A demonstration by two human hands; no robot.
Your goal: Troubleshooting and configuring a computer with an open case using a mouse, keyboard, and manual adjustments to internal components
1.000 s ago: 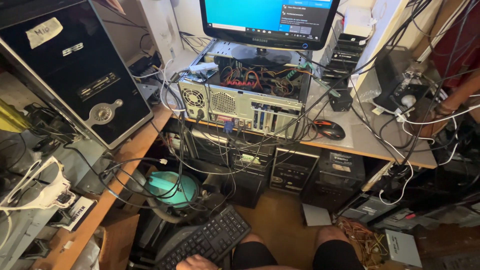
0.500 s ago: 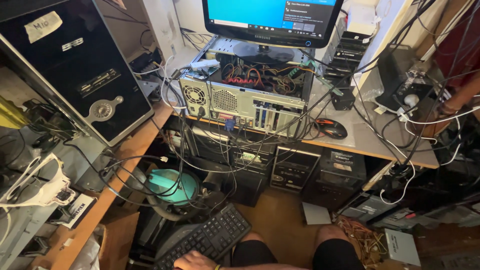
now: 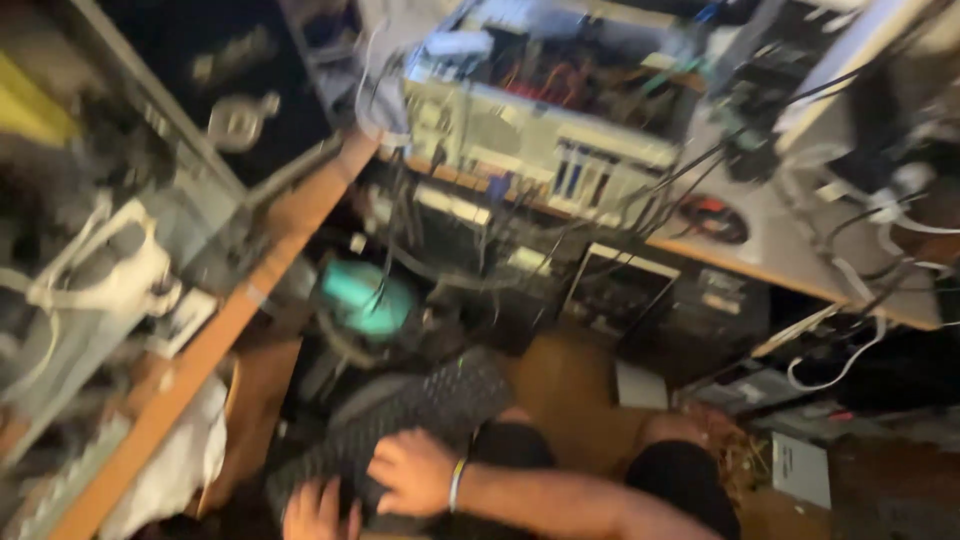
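Observation:
The picture is blurred by motion. A black keyboard [image 3: 420, 415] lies slanted over my lap, low in the view. My right hand [image 3: 412, 470], with a pale band on its wrist, lies on the keyboard's near long edge with its fingers curled over it. At the keyboard's lower left end sits my left hand [image 3: 315, 512], partly cut off by the frame edge, and its grip is too blurred to read. My knees in dark shorts [image 3: 680, 475] show to the right of the hands.
An open computer case [image 3: 560, 130] with cables lies on the desk [image 3: 790, 270] above. Under the desk are more cases [image 3: 620, 290] and a teal round object [image 3: 365, 300]. A wooden shelf edge [image 3: 215, 340] with white cables runs on the left. A black tower [image 3: 215, 70] stands at top left.
The view has swung down and closer, and the monitor is out of frame. My right hand has come onto the keyboard, and both hands now show at the bottom.

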